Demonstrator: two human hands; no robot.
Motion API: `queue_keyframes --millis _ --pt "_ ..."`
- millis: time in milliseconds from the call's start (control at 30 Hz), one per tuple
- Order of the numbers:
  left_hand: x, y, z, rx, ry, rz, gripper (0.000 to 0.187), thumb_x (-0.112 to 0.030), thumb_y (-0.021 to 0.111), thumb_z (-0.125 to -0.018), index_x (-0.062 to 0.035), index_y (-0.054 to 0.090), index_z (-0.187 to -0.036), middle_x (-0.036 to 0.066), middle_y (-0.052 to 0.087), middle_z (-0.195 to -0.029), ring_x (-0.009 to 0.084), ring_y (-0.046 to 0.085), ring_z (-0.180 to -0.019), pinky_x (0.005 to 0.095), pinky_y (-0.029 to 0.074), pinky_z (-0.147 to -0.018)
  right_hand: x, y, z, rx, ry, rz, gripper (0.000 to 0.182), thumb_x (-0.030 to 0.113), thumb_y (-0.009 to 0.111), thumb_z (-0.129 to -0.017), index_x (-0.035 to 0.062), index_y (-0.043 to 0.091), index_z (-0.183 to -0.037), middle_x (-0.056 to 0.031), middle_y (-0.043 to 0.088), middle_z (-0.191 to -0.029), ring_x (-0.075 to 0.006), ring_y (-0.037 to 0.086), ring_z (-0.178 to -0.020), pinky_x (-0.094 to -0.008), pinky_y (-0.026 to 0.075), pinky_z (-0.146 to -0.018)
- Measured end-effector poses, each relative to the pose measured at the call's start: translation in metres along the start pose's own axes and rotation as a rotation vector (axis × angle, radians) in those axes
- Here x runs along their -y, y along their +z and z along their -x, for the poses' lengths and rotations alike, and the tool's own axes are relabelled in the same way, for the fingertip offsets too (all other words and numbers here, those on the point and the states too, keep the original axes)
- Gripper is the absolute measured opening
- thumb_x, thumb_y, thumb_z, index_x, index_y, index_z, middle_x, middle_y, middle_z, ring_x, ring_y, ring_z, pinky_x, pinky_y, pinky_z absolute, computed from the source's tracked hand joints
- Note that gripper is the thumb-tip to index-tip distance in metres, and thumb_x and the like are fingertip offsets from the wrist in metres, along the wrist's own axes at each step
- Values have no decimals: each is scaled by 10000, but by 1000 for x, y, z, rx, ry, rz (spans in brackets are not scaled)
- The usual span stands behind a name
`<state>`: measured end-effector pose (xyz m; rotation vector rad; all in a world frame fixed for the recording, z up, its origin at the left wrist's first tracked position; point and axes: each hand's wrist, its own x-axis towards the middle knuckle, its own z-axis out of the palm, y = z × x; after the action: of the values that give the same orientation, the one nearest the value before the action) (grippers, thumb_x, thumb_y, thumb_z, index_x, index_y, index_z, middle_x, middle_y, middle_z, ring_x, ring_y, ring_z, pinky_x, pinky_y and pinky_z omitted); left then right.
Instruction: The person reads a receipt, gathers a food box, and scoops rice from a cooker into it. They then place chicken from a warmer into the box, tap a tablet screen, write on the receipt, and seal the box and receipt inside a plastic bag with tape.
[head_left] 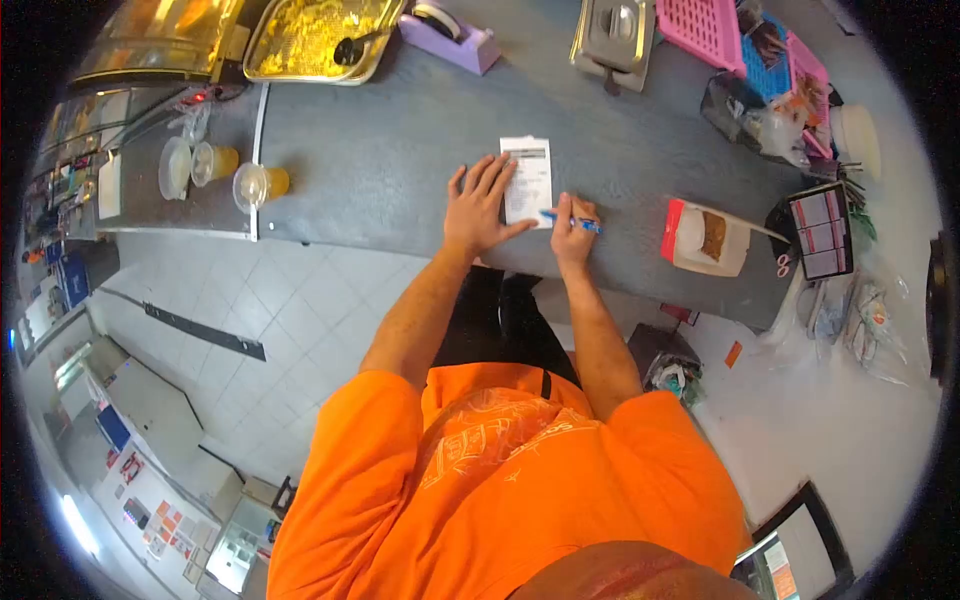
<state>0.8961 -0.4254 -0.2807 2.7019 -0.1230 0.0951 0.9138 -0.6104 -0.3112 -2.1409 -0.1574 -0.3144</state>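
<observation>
A printed paper slip [528, 185], likely a receipt, lies on the grey counter in front of me. My left hand [478, 210] rests flat beside it with fingers spread, the fingertips over its left edge. In my right hand [574, 232] is a blue pen [588, 226], gripped between closed fingers. The pen's tip end points left, at the slip's lower right edge; whether it touches the paper I cannot make out. To the right of that hand sits an open white and red box [738, 252] with something brown in it.
Cups of yellow liquid [262, 186] stand at the left. Along the back are a metal tray [300, 70] of yellow food, a purple tape dispenser [468, 50] and a lidded steel container [612, 40]. Pink baskets [700, 30] and a dark rack [822, 232] occupy the right.
</observation>
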Motion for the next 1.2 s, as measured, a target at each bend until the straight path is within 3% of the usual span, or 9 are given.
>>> queue_keyframes --millis 133,300,400,533,700,800,967,1100,1200 --pt "-1 -8 -1 32 1 -14 1008 -719 665 -701 -112 426 -1469 28 404 -1532 207 355 -1409 509 184 -1155 14 -12 -32 341 251 323 388 367 606 -947 41 711 -765 -148 684 -744 -329 643 -738 -422 456 -725" --pt "1 -13 -1 67 4 31 1043 -716 633 -737 -62 358 -1502 50 386 -1540 238 320 -1427 505 159 -1168 81 -29 -94 636 -5 825 483 512 633 -890 47 726 -801 -192 675 -721 -368 675 -757 -428 499 -737" --pt "1 -17 -2 77 1 40 1030 -705 627 -751 -56 353 -1502 60 396 -1534 242 318 -1428 499 155 -1169 134 -40 -192 684 169 458 413 452 623 -916 53 719 -881 -208 677 -764 -379 670 -785 -460 502 -713" --pt "-2 -22 -4 85 10 41 1000 -703 640 -761 -51 394 -1479 74 403 -1531 251 327 -1424 501 158 -1162 152 -8 -350 120 -200 64 284 252 583 -946 -6 693 -900 -229 683 -833 -399 665 -779 -471 517 -703" --pt "-3 -19 -4 78 -13 68 977 -714 655 -746 -90 431 -1464 88 410 -1528 261 365 -1404 514 169 -1152 53 126 -508 701 -100 550 212 103 617 -867 29 700 -1047 -222 700 -947 -344 694 -943 -424 528 -824" --pt "-2 -16 -8 66 -26 44 964 -731 669 -722 -133 463 -1449 87 432 -1505 265 392 -1384 526 192 -1140 54 140 -506 542 -15 695 289 83 567 -859 25 677 -1120 -196 684 -1121 -399 638 -1097 -481 520 -896" --pt "-2 -14 -10 106 -45 52 955 -725 668 -728 -136 460 -1451 87 446 -1489 259 392 -1384 523 205 -1138 79 123 -534 477 -31 537 281 138 624 -864 44 642 -1128 -166 689 -1124 -389 659 -1050 -497 518 -889" --pt "-3 -17 -13 166 -56 65 959 -709 679 -729 -102 462 -1439 123 442 -1480 296 384 -1386 529 197 -1140 89 67 -521 250 -166 -89 355 125 733 -842 41 602 -1161 -113 710 -1022 -203 690 -940 -338 544 -771" --pt "-15 -23 -17 161 -55 11 1013 -748 649 -723 -106 418 -1472 84 426 -1501 259 370 -1392 522 197 -1141 114 -13 -432 316 152 -665 383 166 721 -884 33 576 -1212 -110 698 -1072 -210 669 -1010 -341 532 -890"
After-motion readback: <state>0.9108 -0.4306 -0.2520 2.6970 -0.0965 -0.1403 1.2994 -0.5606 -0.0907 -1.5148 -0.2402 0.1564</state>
